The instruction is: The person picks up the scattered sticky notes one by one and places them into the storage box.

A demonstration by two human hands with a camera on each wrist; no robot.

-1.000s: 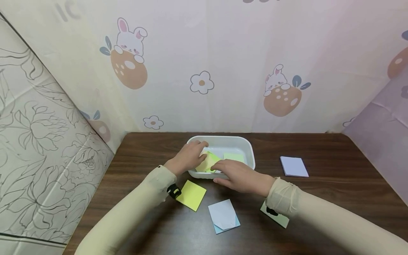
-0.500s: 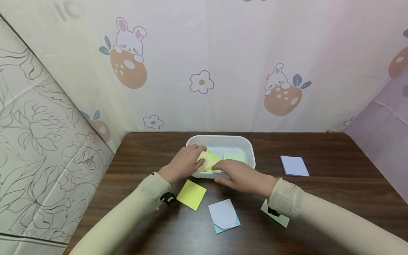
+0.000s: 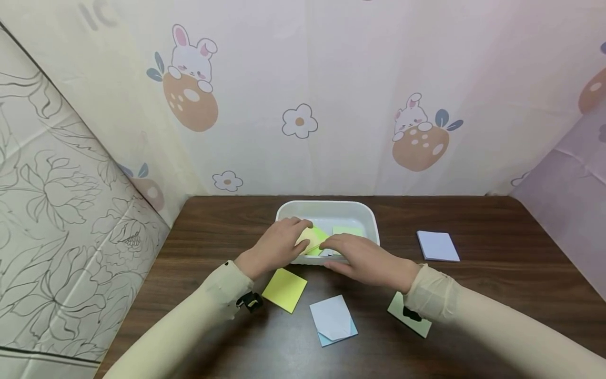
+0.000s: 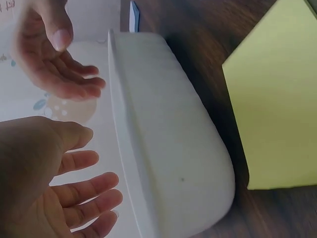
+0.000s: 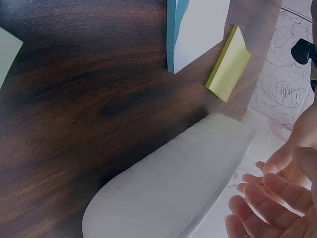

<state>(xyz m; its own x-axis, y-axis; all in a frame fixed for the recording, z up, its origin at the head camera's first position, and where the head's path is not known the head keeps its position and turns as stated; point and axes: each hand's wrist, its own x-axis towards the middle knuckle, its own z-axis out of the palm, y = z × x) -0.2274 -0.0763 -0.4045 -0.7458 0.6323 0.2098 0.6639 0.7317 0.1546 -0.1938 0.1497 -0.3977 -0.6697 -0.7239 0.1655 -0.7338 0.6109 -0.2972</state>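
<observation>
A white plastic tray [image 3: 364, 210] stands at the back of the table. In it lie a pale yellow and bright green sticky note pad [image 3: 316, 237] and a light green pad [image 3: 347, 230]. My left hand [image 3: 278, 243] is over the tray's front left corner, fingers loosely bent and nothing between them. Over the front rim, to the right, my right hand [image 3: 369, 261] has relaxed fingers and no object in its grasp. Both wrist views show the palms facing each other above the rim, with the tray's outer wall [image 4: 173, 129] beside them.
In front of the tray lie a yellow pad [image 3: 285, 290] and a white-topped light blue pad [image 3: 333, 318] with a curled corner. A grey-green pad [image 3: 416, 323] is partly under the right wrist. Farther right sits a pale lilac pad [image 3: 437, 246]. Patterned cloth [image 3: 341, 158] hangs behind.
My left hand has drawn back slightly toward me over the tray's corner. The right hand has shifted a little to the right. The pads on the table stay where they were.
</observation>
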